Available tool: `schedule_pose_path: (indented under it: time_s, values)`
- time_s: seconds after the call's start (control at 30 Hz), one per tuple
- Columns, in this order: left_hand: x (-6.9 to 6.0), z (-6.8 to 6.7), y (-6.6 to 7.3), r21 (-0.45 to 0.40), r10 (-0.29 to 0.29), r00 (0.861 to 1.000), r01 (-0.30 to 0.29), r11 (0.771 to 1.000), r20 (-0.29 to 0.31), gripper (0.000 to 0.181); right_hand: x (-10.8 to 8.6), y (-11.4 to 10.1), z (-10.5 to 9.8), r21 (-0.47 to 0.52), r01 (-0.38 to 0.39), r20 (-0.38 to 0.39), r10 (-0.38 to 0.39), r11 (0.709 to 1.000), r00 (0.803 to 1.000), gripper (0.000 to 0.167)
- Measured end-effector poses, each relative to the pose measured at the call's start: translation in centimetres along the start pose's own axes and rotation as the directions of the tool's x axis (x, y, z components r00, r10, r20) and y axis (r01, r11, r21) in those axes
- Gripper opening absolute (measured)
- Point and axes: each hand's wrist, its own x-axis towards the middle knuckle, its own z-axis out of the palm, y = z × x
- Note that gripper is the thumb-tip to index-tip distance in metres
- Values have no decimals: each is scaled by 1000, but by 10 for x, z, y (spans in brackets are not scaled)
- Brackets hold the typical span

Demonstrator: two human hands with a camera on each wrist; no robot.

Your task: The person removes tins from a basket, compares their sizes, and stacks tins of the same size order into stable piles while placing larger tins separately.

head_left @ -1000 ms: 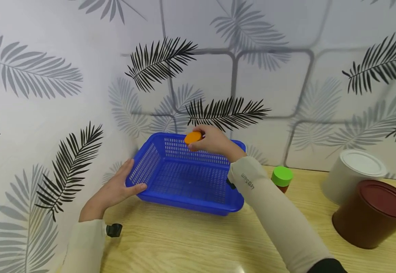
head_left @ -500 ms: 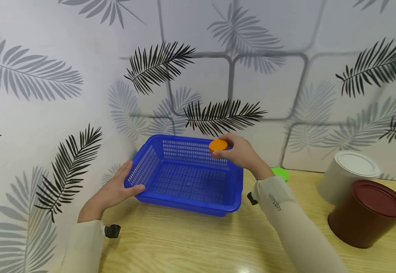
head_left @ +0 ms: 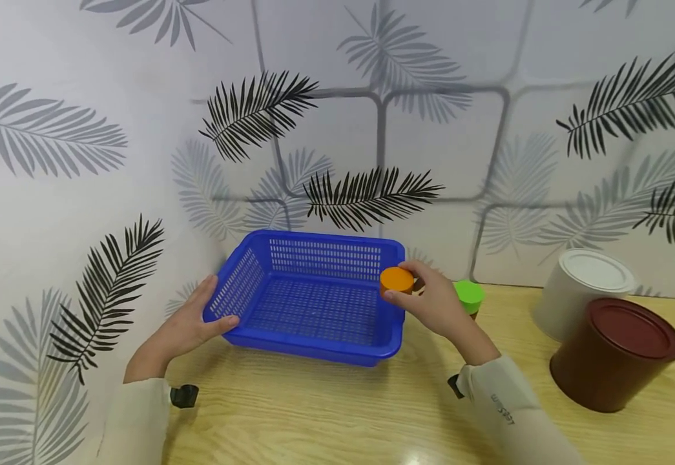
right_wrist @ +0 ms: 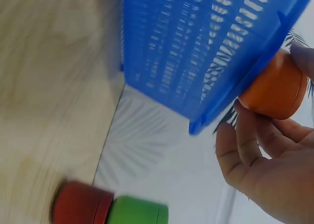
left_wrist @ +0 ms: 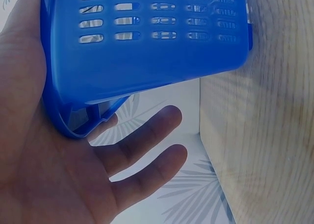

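In the head view my right hand (head_left: 436, 300) pinches a small orange-lidded jar (head_left: 396, 281) between thumb and fingers. It is over the right rim of the blue plastic basket (head_left: 314, 354). The right wrist view shows the orange jar (right_wrist: 277, 89) close to the basket rim, with the right hand (right_wrist: 270, 170) beneath and beside it. My left hand (head_left: 188, 329) rests at the basket's left front corner. From the left wrist, the basket (left_wrist: 147, 62) lies against the left hand (left_wrist: 64, 170), whose visible fingers extend loosely, apart from the basket wall.
A green-lidded jar (head_left: 468, 297) with a reddish body stands right of the basket. Further right are a white tub (head_left: 570, 297) and a brown tub with a dark red lid (head_left: 610, 361). A leaf-patterned wall (head_left: 337, 129) rises behind the wooden table (head_left: 290, 413).
My right hand has carried the orange-lidded jar rightward and toward me, from the basket's far side to over its right rim. My left hand has stayed at the basket's corner.
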Motion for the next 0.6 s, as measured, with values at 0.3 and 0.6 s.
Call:
schedule_pose_path:
  time_s: [0.3, 0.6]
  values:
    - [-3, -4, -2, 30, 8, 1000, -8, 1000, 8, 106, -23, 13, -38, -110, -48, -36, 44, 993, 998, 65]
    - [2, -2, 1, 15, 25, 1000, -25, 1000, 16, 106, -26, 55, -77, -144, -158, -109, 143, 977, 984, 72]
